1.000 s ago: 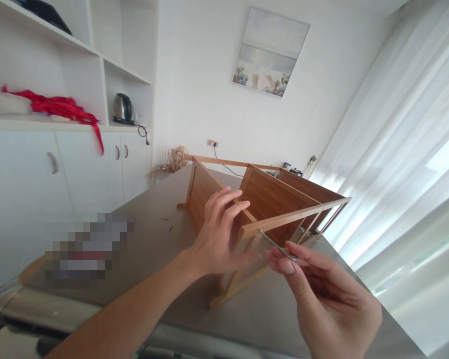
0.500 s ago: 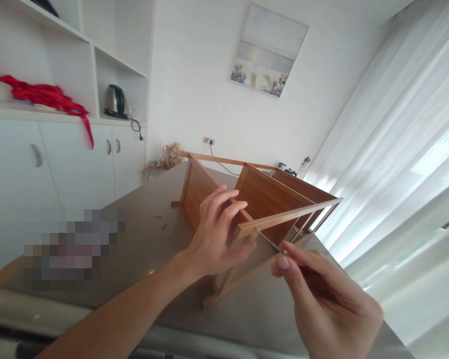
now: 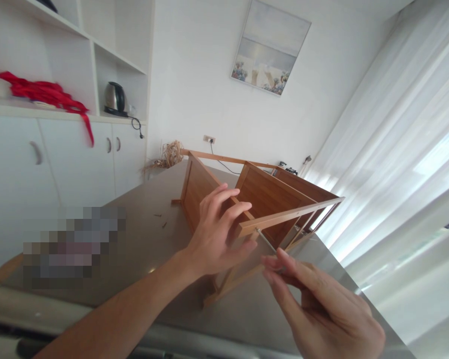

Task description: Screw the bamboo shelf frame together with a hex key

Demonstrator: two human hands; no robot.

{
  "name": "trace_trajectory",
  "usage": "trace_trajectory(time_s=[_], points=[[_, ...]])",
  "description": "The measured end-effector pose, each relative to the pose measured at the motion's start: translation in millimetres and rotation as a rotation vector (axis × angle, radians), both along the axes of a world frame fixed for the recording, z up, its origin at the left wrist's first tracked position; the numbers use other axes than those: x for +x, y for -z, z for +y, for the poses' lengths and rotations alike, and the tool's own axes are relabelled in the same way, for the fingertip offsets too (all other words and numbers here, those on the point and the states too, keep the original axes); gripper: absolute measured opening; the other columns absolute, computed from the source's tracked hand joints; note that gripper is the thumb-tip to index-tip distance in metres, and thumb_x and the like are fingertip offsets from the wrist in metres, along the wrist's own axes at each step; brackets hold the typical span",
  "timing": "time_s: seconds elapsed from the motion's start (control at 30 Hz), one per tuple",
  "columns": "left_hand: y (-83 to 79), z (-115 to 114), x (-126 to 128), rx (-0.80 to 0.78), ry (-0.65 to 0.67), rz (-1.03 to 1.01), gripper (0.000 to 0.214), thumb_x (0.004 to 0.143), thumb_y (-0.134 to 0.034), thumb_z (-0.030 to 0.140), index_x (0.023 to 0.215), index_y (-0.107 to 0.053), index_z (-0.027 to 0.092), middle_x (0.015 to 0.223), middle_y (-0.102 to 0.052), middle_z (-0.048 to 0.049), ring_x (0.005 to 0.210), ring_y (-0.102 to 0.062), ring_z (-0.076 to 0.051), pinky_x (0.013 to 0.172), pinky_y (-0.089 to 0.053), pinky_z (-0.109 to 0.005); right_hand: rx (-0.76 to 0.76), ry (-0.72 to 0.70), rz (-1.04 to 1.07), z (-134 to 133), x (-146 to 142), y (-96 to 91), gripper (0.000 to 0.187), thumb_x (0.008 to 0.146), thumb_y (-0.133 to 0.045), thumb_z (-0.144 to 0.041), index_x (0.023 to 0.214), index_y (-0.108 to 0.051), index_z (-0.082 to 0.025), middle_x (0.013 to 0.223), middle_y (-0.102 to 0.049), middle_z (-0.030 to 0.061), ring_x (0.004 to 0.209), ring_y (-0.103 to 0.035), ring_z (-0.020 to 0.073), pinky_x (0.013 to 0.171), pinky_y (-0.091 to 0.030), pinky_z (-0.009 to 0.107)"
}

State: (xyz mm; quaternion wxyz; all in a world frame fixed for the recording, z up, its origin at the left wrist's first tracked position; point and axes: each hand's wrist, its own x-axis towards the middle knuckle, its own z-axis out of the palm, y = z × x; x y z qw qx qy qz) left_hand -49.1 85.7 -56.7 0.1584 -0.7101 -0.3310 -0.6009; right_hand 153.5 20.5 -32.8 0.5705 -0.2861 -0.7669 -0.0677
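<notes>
A brown wooden shelf rack [image 3: 269, 197] lies on its side on the grey table [image 3: 149, 249]. My left hand [image 3: 219, 234] rests on the near corner of the rack, fingers curled over its edge, steadying it. My right hand [image 3: 322, 309] pinches a thin metal hex key [image 3: 266, 240] whose tip meets the underside of the rack's front rail beside my left thumb.
Two small screws [image 3: 160, 221] lie on the table left of the rack. A white cabinet [image 3: 60, 154] with a kettle [image 3: 114, 99] and a red cloth [image 3: 41, 94] stands at the left. A bundle of straw [image 3: 170, 155] sits at the table's far end. White curtains [image 3: 404, 149] hang at the right.
My right hand has turned and dropped slightly, its fingers rotating the hex key against the rail. The left hand and the rack have stayed in place.
</notes>
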Motion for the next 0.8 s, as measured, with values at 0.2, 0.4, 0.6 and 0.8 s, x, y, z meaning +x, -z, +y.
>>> trace_trajectory(time_s=[0.2,0.4,0.6,0.8], points=[[-1.6,-0.9,1.0,0.002,-0.002,-0.008,0.051,0.090,-0.064,0.043,0.135,-0.046,0.027,0.143,-0.047,-0.0145,0.148,-0.035,-0.039,0.120,-0.032,-0.059,0.073,0.039,-0.109,-1.6,4.9,-6.6,0.050,0.088,-0.078,-0.011,0.133,-0.070,-0.032,0.097,-0.082,-0.0045,0.064,-0.075,0.0107,0.062,-0.064,0.020],[-0.4,-0.9,0.0,-0.009,-0.012,-0.002,0.052,0.090,-0.065,0.044,0.135,-0.046,0.026,0.145,-0.046,-0.0152,0.150,-0.032,-0.040,0.121,-0.031,-0.060,0.073,0.045,-0.068,-3.0,0.1,-15.9,0.032,0.086,-0.082,-0.018,0.116,-0.077,-0.028,0.090,-0.081,-0.0027,0.065,-0.074,0.0109,0.062,-0.063,0.019],[-0.3,-1.3,-1.3,-0.015,-0.006,0.011,0.055,0.090,-0.066,0.048,0.137,-0.045,0.028,0.145,-0.046,-0.0148,0.149,-0.035,-0.040,0.120,-0.032,-0.060,-0.080,-0.005,0.124,-1.4,-10.8,-21.6,0.018,0.083,-0.084,-0.019,0.098,-0.081,-0.029,0.079,-0.077,-0.0032,0.061,-0.070,0.0105,0.058,-0.060,0.018],[-0.1,-1.6,-1.3,-0.023,-0.009,0.010,0.055,0.088,-0.067,0.044,0.136,-0.046,0.027,0.146,-0.047,-0.0151,0.149,-0.035,-0.040,0.120,-0.032,-0.060,-0.286,-0.118,0.369,2.6,-17.3,-17.4,0.021,0.086,-0.082,-0.023,0.107,-0.079,-0.024,0.071,-0.076,-0.0014,0.054,-0.072,0.0137,0.053,-0.062,0.019]])
